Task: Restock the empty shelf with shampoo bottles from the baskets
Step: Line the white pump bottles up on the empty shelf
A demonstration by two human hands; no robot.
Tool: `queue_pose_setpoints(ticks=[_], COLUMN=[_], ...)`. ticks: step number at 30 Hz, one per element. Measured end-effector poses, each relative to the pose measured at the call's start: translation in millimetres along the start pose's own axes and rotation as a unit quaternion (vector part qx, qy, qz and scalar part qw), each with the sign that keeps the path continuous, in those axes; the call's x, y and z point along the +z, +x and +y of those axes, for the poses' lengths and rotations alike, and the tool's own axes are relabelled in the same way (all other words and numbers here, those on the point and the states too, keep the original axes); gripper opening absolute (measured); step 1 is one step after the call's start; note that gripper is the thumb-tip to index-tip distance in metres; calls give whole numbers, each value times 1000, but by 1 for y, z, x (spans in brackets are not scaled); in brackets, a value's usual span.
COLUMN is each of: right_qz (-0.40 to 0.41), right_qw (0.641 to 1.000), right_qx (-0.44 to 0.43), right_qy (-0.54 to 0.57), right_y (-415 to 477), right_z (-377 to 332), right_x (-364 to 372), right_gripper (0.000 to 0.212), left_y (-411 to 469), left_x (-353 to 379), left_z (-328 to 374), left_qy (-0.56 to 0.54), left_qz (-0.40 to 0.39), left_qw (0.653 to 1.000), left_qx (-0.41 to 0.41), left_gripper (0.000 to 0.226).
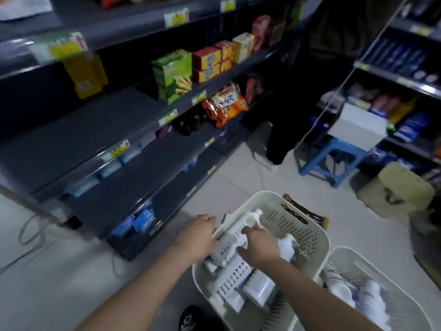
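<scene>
Head view: restocking looks barely begun. The right hand (pixel 260 244) curls over a white shampoo bottle (pixel 229 240) in the near basket (pixel 262 194). The left hand (pixel 198 235) meets the bottle's far side, its fingers hidden and its grip unclear. The bare shelf (pixel 83 130), up and left of the left hand, holds no bottles. The second basket (pixel 343 249), right of the right hand, holds more. Bottle labels and price tags (pixel 118 149) are too blurred to read.

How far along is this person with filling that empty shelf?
Barely started. The empty shelf holds no bottles. In hand: the right hand grips a white bottle in the near basket, with the left hand at its rim. Left: nearly everything, since the second basket also holds bottles.
</scene>
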State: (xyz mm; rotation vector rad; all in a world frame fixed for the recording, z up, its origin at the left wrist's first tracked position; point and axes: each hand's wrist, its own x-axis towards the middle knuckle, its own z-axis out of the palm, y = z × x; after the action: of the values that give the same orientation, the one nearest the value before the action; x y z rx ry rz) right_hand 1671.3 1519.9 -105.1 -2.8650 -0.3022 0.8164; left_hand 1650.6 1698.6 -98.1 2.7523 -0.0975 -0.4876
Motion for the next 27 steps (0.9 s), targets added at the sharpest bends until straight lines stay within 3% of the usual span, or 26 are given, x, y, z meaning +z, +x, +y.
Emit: queue_pose_setpoints(ticks=[7,11,13,17,20,24,27], right_qz=[-13,-17,-13,-12,23,60,64], right_qw=[974,904,865,813,748,654,616], right_qx=[184,321,364,417,453,480,485], right_qy=[135,283,345,407,485,582,618], right_y=[-5,-3,0,11,22,31,33], right_z=[45,61,68,73,77,85,91], right_x=[42,66,79,99,107,118,120], right_gripper=[52,65,72,83,81,67,46], left_y=[46,54,54,61,68,79,83], left_x=[47,66,78,101,117,130,136], left_z=[29,42,48,49,46,56,62], left_qy=[41,173,180,122,44,39,65], left_qz=[-86,-54,-59,-141,-162,-111,-84], left_qw=[992,977,973,980,986,990,990], left_qx=[81,109,134,67,-23,-75,-94], left_gripper=[44,67,70,80,80,76,76])
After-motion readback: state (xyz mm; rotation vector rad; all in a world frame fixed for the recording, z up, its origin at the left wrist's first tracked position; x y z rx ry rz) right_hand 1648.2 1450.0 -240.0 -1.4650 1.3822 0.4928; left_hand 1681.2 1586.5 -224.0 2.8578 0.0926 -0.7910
